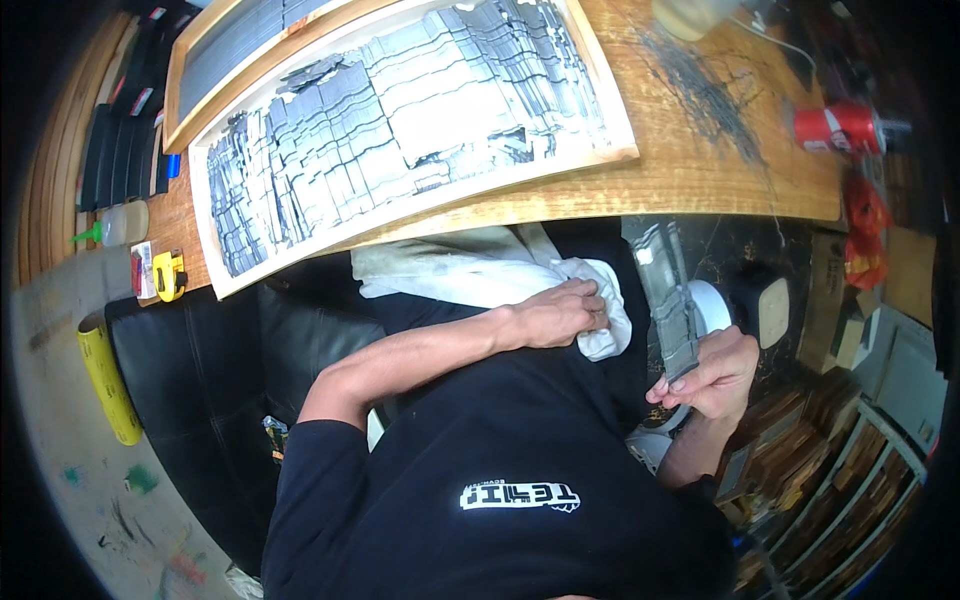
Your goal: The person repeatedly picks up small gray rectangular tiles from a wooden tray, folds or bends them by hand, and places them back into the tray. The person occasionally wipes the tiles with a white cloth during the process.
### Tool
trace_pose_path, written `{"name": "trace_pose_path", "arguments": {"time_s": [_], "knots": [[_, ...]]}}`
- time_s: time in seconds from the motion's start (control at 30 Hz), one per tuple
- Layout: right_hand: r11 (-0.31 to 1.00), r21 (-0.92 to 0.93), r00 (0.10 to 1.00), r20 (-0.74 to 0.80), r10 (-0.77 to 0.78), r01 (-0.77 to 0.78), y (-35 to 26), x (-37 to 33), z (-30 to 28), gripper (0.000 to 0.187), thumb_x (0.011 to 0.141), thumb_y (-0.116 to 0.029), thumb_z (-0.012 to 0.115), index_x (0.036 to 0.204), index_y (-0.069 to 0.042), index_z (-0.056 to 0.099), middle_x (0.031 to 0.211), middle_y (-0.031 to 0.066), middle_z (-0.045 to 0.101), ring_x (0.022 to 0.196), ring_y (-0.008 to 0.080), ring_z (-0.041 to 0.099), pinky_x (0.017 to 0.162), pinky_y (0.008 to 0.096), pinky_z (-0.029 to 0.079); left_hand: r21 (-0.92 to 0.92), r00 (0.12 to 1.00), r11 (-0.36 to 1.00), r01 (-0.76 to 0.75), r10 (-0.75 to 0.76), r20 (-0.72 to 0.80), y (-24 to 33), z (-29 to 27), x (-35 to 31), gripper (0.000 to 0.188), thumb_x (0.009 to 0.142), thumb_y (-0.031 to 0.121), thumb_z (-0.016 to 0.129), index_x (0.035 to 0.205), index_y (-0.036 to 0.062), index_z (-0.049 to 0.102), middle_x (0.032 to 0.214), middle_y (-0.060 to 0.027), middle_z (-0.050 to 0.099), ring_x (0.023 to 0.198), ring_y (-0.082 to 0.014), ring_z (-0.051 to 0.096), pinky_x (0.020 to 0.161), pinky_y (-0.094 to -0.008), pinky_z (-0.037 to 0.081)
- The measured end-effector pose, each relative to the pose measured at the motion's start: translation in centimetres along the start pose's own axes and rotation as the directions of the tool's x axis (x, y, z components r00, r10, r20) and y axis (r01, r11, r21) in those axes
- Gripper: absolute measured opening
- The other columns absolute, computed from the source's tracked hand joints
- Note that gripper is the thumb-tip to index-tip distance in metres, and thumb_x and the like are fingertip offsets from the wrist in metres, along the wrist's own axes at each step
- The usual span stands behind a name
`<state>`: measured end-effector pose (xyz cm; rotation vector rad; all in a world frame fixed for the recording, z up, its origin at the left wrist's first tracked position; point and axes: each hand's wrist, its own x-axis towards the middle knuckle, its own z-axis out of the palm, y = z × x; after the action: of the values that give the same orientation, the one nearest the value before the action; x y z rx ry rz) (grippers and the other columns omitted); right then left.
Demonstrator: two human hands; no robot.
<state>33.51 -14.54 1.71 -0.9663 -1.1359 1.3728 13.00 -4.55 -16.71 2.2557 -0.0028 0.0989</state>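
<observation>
Left hand (pixel 560 312) is closed on a white cloth (pixel 500 270), pressing its bunched end against the lap, just below the tabletop's near edge. Right hand (pixel 712 375) pinches the lower end of a grey strip (pixel 665 295) between thumb and fingers; the strip stands nearly upright, its top reaching the near edge of the tabletop (pixel 690 175).

Handling, as judged: the strip looks rigid, thin and ribbed, probably light; its edges may be sharp, so a hold on the flat faces near one end, as now, seems sound. The cloth is soft and limp, and takes any grip.

On the tabletop a large white-framed tray (pixel 215 245) holds many similar grey pieces laid in rows. A red can (pixel 838 126) lies on its side near the right edge. At the left edge sit a clear bottle with a green tip (pixel 112 225) and a small yellow tool (pixel 168 274). A yellow roll (pixel 108 378) lies on the floor at left. The white print on the black shirt (pixel 520 494) is not reported.
</observation>
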Motion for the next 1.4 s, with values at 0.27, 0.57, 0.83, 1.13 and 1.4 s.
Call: {"name": "trace_pose_path", "arguments": {"time_s": [0.27,0.57,0.83,1.13,1.4], "knots": [[0.998,0.061,0.998,0.06,-0.028,0.024,1.4,1.4,1.4,0.021,0.068,0.013,0.09,0.084,0.007,0.078,0.085,0.0253,0.078,0.079,0.0307,0.08,0.074,0.0403,0.068,-0.27,0.874,0.94,0.207,-0.302,-0.381,0.1,1.7,2.2,0.022,0.096,0.023,0.064,0.085,0.0041,0.069,0.07,-0.0179,0.065,0.07,-0.041,0.066,0.068,-0.0509,0.054],[0.999,0.022,0.999,0.044,0.03,-0.031,5.0,0.9,5.5,0.022,0.076,0.011,0.087,0.096,0.003,0.08,0.093,0.0205,0.08,0.088,0.0266,0.08,0.081,0.0359,0.067,-0.138,0.909,0.972,0.192,-0.229,-0.348,2.6,-4.1,0.3,0.038,0.081,0.028,0.079,0.114,0.0089,0.076,0.134,-0.0153,0.056,0.116,-0.0335,0.053,0.104,-0.0487,0.042],[0.994,-0.102,0.999,0.015,0.032,-0.031,7.9,0.3,8.3,0.019,0.084,0.011,0.08,0.101,0.003,0.08,0.092,0.017,0.08,0.083,0.0228,0.08,0.076,0.0311,0.066,-0.999,0.719,0.034,-0.02,-0.694,-0.038,8.4,-13.6,-7.6,0.046,0.112,0.033,0.053,0.134,-0.0058,0.062,0.126,-0.0232,0.071,0.115,-0.031,0.072,0.1,-0.0489,0.059],[0.972,-0.231,0.999,0.015,0.051,-0.046,7.7,2.4,9.7,0.022,0.084,0.001,0.084,0.105,0.0,0.08,0.09,0.0128,0.08,0.078,0.019,0.078,0.068,0.0273,0.06,-0.998,0.633,0.052,0.041,-0.774,-0.014,7.7,-14.3,-7.6,0.02,0.102,0.012,0.071,0.118,0.0007,0.072,0.107,-0.0148,0.078,0.094,-0.0247,0.078,0.08,-0.0379,0.067],[0.96,-0.276,0.999,-0.024,0.044,-0.049,7.6,2.5,10.9,0.021,0.085,-0.001,0.084,0.106,0.0,0.081,0.088,0.0122,0.08,0.075,0.0189,0.077,0.066,0.0268,0.058,-0.995,0.637,0.023,0.101,-0.77,0.047,7.5,-14.6,-7.8,0.025,0.098,0.013,0.076,0.12,0.0009,0.073,0.106,-0.0143,0.079,0.093,-0.0234,0.078,0.075,-0.0364,0.067]]}}
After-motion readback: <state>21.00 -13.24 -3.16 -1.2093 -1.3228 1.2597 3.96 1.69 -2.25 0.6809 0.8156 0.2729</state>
